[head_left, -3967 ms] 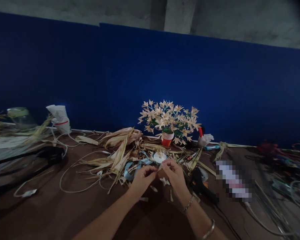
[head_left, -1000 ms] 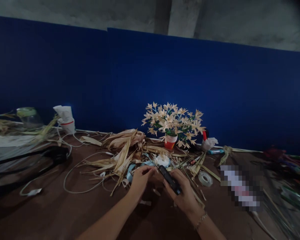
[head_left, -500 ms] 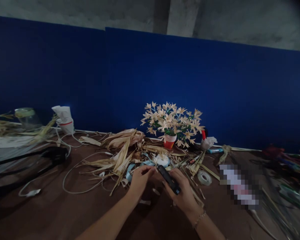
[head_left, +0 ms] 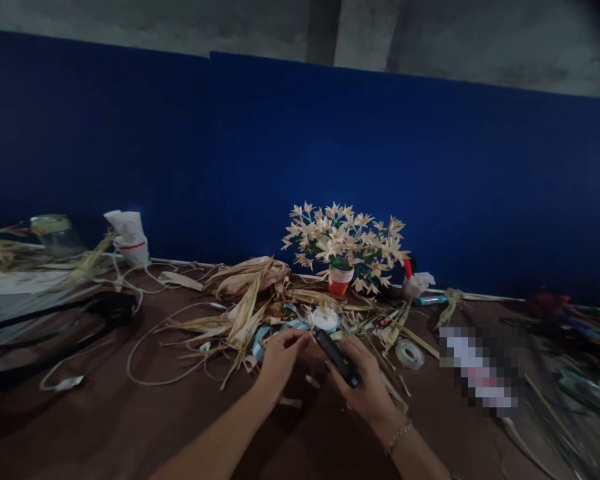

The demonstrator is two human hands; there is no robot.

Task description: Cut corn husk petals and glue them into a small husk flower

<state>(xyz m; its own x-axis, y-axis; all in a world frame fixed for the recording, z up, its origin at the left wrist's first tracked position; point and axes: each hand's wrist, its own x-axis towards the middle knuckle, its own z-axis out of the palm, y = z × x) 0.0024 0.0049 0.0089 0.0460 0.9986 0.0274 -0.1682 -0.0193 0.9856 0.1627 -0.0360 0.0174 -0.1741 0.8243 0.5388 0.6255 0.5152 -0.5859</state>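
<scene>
My left hand (head_left: 281, 353) is closed in a pinch, thumb and forefinger together; whatever is between the fingertips is too small to make out. My right hand (head_left: 364, 373) grips a slim black hand-held tool (head_left: 336, 357), its far tip close to the left fingertips. The tool's exact kind is unclear. Just beyond the hands lies a white and light blue ribbon roll (head_left: 326, 319). Behind it, a red and white paper cup (head_left: 340, 280) holds a bunch of pale husk flowers (head_left: 336, 240) with green leaves.
Dried corn husks (head_left: 250, 287) are heaped left of centre. A tape roll (head_left: 410, 354) lies right of my right hand. White cables (head_left: 145, 381) and a black strap-like object (head_left: 113, 310) are at left. A wrapped white bundle (head_left: 131, 240) stands by the blue partition (head_left: 280, 147).
Almost nothing differs. Both hands keep the same pose, and the black tool stays in my right hand; the view has shifted very slightly.
</scene>
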